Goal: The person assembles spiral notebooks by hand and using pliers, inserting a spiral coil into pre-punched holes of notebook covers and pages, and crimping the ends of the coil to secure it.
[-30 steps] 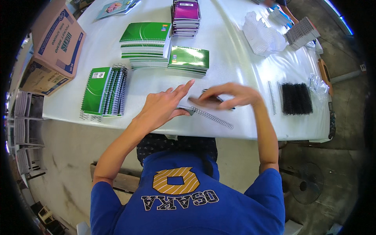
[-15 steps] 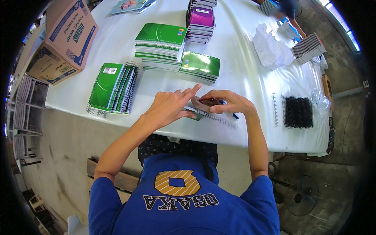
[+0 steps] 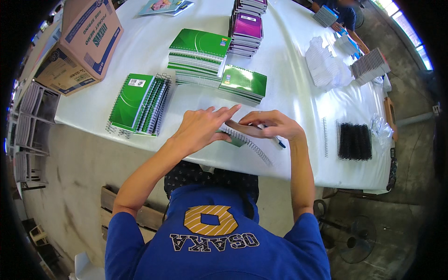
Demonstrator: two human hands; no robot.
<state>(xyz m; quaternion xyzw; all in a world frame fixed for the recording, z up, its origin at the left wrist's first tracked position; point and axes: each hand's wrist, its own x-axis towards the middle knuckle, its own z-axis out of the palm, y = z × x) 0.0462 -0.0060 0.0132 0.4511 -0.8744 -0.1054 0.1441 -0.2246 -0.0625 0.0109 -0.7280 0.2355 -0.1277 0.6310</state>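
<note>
At the table's near edge my left hand (image 3: 198,128) is closed on a small green notebook (image 3: 239,142), thumb below and fingers above. A dark wire spiral (image 3: 255,149) runs along the notebook's edge, its loose end hanging past it to the lower right. My right hand (image 3: 280,126) is curled over the spiral, one finger stretched along the notebook's edge. A blue pen-like stick (image 3: 280,143) pokes out under its fingers; most of it is hidden.
Spiral-bound green notebooks (image 3: 130,102) lie at left. Beyond my hands are green stacks (image 3: 198,44), (image 3: 243,81) and a purple stack (image 3: 247,25). Black spirals (image 3: 354,141) lie at right, a cardboard box (image 3: 88,46) at far left. Another person (image 3: 345,16) works at far right.
The spiral's loose end has swung down and to the left, and more of the green notebook shows. My right fingers have shifted slightly along the edge. The view has turned a little.
</note>
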